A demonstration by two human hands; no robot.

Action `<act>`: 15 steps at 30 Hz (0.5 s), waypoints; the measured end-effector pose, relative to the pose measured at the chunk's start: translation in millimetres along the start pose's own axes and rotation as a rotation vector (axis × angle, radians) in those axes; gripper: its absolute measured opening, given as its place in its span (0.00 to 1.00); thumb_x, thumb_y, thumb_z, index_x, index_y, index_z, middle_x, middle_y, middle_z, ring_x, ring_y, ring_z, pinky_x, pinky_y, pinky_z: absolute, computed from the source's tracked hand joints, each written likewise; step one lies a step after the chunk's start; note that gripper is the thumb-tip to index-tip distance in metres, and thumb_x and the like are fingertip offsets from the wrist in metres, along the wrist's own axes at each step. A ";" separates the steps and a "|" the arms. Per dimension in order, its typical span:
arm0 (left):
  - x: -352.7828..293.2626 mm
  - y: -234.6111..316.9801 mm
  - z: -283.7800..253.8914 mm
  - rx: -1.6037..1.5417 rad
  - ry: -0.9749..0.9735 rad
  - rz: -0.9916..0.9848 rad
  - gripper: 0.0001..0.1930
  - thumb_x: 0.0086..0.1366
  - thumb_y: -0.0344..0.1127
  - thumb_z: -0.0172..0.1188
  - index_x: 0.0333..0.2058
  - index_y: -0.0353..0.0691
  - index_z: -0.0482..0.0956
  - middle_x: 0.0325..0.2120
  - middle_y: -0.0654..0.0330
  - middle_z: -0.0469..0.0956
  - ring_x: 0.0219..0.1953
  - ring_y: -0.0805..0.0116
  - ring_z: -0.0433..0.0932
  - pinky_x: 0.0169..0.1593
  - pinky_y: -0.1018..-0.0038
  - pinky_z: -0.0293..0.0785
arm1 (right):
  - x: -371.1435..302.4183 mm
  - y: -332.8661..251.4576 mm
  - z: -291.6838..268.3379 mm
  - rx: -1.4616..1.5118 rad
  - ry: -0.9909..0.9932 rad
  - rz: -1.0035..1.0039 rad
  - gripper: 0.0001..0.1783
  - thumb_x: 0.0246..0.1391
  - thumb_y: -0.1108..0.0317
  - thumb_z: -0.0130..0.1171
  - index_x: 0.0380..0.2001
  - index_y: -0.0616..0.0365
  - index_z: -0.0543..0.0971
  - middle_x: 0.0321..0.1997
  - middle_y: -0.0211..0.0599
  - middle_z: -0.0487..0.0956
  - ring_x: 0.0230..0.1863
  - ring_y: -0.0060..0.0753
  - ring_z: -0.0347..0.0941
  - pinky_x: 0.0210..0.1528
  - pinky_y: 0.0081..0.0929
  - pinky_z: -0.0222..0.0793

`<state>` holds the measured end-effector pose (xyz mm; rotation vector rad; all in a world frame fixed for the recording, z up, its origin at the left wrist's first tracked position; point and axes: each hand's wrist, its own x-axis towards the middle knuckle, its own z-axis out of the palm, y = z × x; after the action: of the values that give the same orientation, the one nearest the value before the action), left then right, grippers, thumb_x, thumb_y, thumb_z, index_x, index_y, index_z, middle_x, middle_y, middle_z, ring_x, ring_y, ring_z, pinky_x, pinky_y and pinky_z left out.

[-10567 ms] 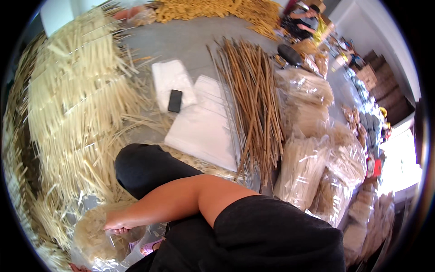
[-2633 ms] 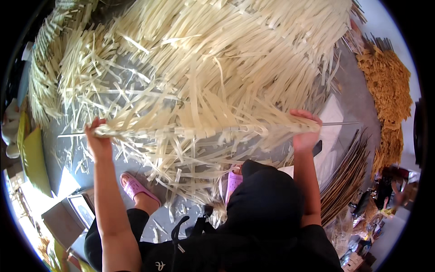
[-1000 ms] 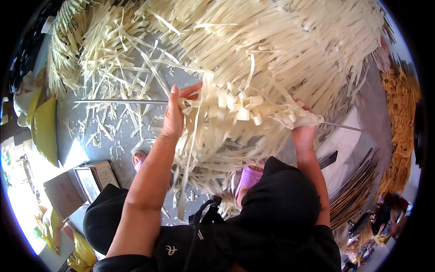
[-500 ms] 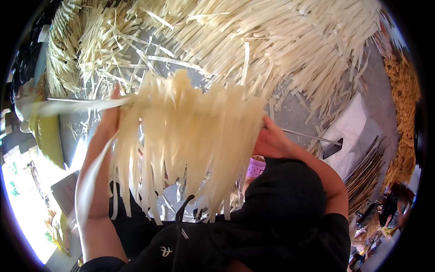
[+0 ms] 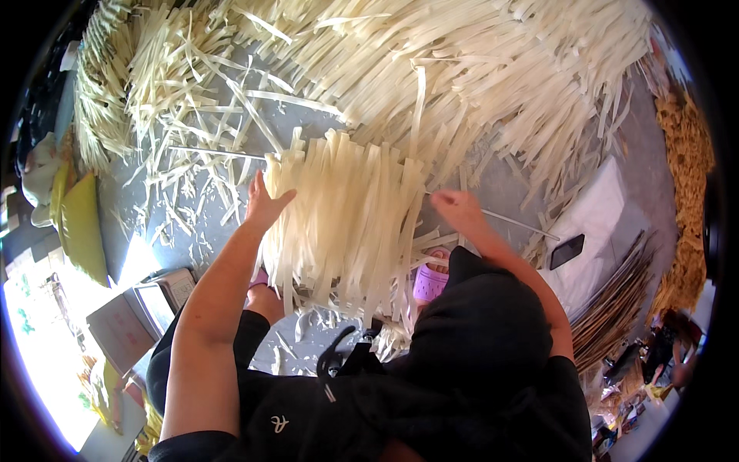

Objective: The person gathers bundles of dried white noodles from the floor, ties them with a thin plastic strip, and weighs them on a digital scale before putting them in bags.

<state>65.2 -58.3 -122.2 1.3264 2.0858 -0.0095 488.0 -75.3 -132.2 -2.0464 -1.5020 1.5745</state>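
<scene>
A thick row of pale, flat strips (image 5: pixel 339 208) hangs down in front of me, ragged along its top edge. A thin metal rod (image 5: pixel 517 224) runs crosswise and shows on both sides of the row, passing behind or through it. At the row's upper left edge is my left hand (image 5: pixel 265 206), open, thumb spread from the fingers, palm side against the strips. My right hand (image 5: pixel 459 211) lies over the rod just right of the row, apart from the strips, its fingers curled in. What those fingers hold is hidden.
More pale strips (image 5: pixel 477 85) cover the floor ahead. A black phone (image 5: pixel 567 252) lies on a white sheet (image 5: pixel 600 204) at right, beside a bundle of brown sticks (image 5: pixel 616 304). A yellow sack (image 5: pixel 81 231) and a cardboard box (image 5: pixel 119 331) stand left. My foot wears a purple clog (image 5: pixel 429 283).
The row of strips has gone down and away from me. My left hand has moved right with its thumb spread. The rod's left end has shifted right.
</scene>
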 end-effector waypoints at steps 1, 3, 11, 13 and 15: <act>-1.6 10.6 -2.6 0.053 0.089 0.046 0.51 0.54 0.55 0.65 0.68 0.45 0.45 0.65 0.49 0.54 0.68 0.51 0.51 0.67 0.58 0.52 | -0.7 1.9 -13.2 -0.185 0.182 -0.155 0.18 0.56 0.48 0.56 0.36 0.52 0.80 0.36 0.46 0.80 0.34 0.48 0.77 0.33 0.38 0.71; -10.0 37.3 -2.1 0.170 0.060 0.295 0.45 0.56 0.51 0.64 0.67 0.47 0.49 0.65 0.51 0.54 0.69 0.53 0.50 0.67 0.59 0.51 | 1.3 25.8 -17.5 -0.367 0.402 -0.456 0.16 0.53 0.53 0.58 0.34 0.54 0.78 0.29 0.48 0.78 0.31 0.53 0.75 0.30 0.41 0.69; -100.7 170.5 62.9 0.510 -0.055 1.017 0.30 0.64 0.55 0.50 0.62 0.52 0.63 0.69 0.60 0.47 0.71 0.56 0.38 0.68 0.47 0.33 | -46.0 -22.0 -19.5 -0.430 -0.056 -0.352 0.16 0.56 0.56 0.56 0.28 0.60 0.76 0.21 0.49 0.74 0.26 0.55 0.73 0.29 0.45 0.66; -109.3 180.1 76.4 0.612 0.080 1.106 0.27 0.60 0.51 0.55 0.56 0.46 0.71 0.65 0.61 0.56 0.71 0.58 0.40 0.67 0.40 0.33 | -61.3 -46.0 -28.5 -0.295 -0.279 -0.278 0.18 0.58 0.55 0.54 0.25 0.60 0.75 0.22 0.50 0.75 0.26 0.56 0.73 0.29 0.44 0.66; -109.1 177.5 87.5 0.528 0.075 1.059 0.22 0.58 0.47 0.57 0.49 0.44 0.75 0.60 0.61 0.63 0.70 0.58 0.43 0.66 0.39 0.34 | -66.8 -39.6 -35.6 -0.201 -0.305 -0.253 0.20 0.58 0.54 0.53 0.23 0.61 0.75 0.23 0.50 0.76 0.27 0.58 0.72 0.29 0.44 0.66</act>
<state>284.0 -89.6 -75.1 2.6297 1.2235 -0.0556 496.1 -92.3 -48.9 -1.6723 -2.0103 1.7505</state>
